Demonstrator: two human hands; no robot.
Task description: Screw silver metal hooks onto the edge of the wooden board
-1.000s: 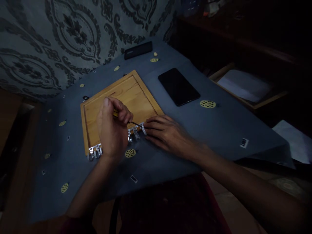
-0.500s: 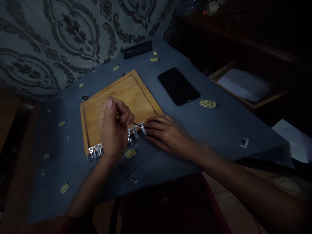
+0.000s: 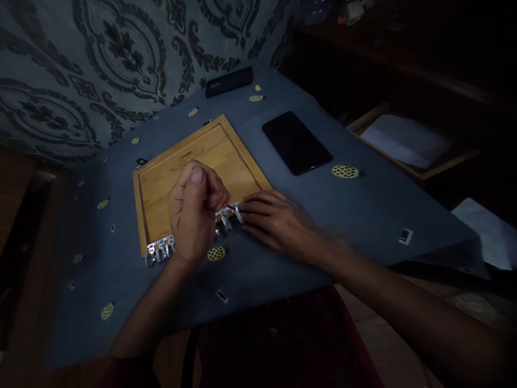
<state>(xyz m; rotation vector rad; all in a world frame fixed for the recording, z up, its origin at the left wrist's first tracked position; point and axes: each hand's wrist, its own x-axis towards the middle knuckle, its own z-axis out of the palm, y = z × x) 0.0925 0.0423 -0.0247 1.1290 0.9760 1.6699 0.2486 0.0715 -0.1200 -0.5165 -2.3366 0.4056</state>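
Note:
In the head view a framed wooden board (image 3: 194, 156) lies on the cloth-covered table, with a metal strip of hooks (image 3: 161, 248) along its near edge. My left hand (image 3: 196, 213) is closed around a screwdriver (image 3: 232, 207). Its handle is mostly hidden in the fist, and the thin shaft points right to the strip's right end. My right hand (image 3: 278, 223) rests there with fingers stretched out, the fingertips touching or right beside the last hook (image 3: 238, 214). The middle of the strip is hidden behind my left hand.
A black phone (image 3: 297, 143) lies right of the board. Farther back is a dark phone-like case (image 3: 229, 82), near a small pale lump (image 3: 257, 88). Patterned fabric (image 3: 121, 59) rises behind the table. An open drawer with paper (image 3: 404, 139) stands at the right.
My left hand has shifted slightly right, toward the right end of the strip, and turned a little; less of the screwdriver shaft shows. My right hand stays in place.

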